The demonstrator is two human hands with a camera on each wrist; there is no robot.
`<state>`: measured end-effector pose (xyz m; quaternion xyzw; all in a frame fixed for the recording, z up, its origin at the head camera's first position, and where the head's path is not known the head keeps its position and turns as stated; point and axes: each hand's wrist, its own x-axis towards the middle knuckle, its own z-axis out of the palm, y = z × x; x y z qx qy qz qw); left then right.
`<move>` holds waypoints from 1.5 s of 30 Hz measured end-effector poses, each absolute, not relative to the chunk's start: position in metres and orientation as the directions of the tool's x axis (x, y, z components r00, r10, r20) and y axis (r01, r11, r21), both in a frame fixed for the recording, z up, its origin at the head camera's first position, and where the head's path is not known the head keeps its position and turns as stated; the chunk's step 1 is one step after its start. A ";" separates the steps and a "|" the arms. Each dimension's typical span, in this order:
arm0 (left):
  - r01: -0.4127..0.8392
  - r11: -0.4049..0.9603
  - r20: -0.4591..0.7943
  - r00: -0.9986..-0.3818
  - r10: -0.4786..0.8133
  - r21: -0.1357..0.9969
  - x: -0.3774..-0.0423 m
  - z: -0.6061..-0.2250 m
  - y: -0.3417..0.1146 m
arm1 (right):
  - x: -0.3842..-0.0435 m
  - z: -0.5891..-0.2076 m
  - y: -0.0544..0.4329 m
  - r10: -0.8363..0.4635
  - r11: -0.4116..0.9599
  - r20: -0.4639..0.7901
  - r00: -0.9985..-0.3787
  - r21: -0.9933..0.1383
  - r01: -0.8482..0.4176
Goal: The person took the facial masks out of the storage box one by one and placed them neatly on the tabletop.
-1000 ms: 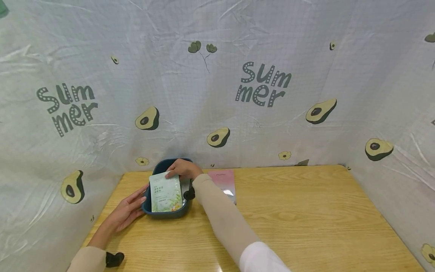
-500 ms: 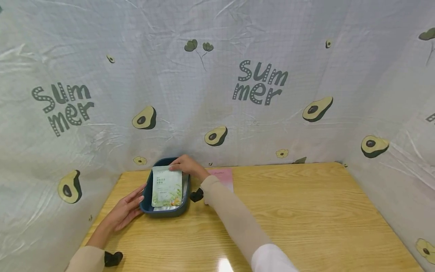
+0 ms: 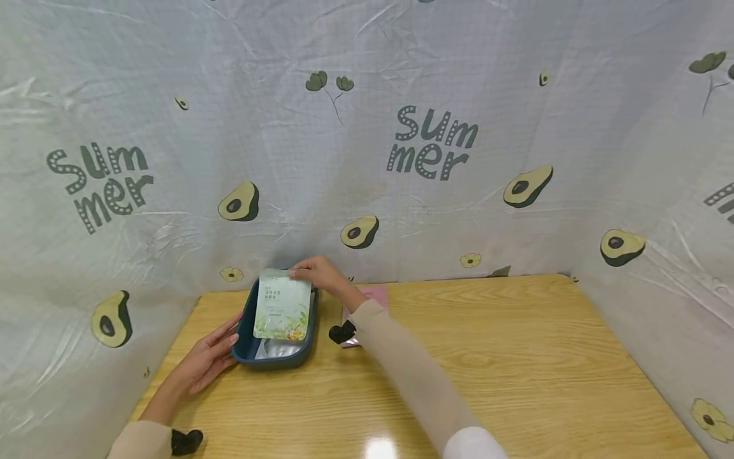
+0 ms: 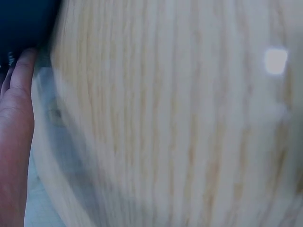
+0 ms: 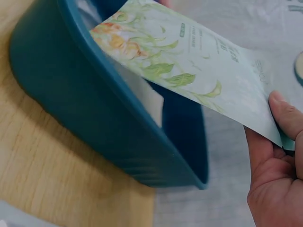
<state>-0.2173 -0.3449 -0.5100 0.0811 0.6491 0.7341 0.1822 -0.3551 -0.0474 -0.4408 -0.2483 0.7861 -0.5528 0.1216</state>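
A flat pale green packet (image 3: 281, 305) with leaf and flower print tilts over a dark blue bin (image 3: 274, 364) at the table's back left. My right hand (image 3: 322, 275) pinches the packet's top right corner; in the right wrist view, the thumb lies on the printed face with the fingers behind. Inside the bin, below the packet, shows a silvery packet (image 3: 279, 348), partly hidden. My left hand (image 3: 208, 362) rests against the bin's left wall with its fingers fairly straight. Only part of that hand (image 4: 16, 118) appears in the left wrist view, its fingertips by the bin.
A pink packet (image 3: 375, 294) lies on the wooden table (image 3: 493, 363) right of the bin, partly covered by the right forearm. A pale curtain (image 3: 424, 210) with avocado prints hangs behind the table and at both sides.
My right hand has raised the green packet up and back out of the bin, uncovering more of the silvery packet beneath. My left hand stays at the bin's wall.
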 end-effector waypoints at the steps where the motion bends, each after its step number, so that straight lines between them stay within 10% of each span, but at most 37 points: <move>1: -0.165 -0.090 -0.120 -0.920 0.374 0.982 -0.217 -0.510 -0.345 | -0.355 -0.438 -0.044 -0.516 0.270 0.095 -0.851 -0.925 -0.267; 45: -0.166 -0.126 -0.098 -0.900 0.424 0.978 -0.217 -0.511 -0.345 | -0.351 -0.454 0.140 -0.411 0.245 0.084 -0.908 -0.949 -0.199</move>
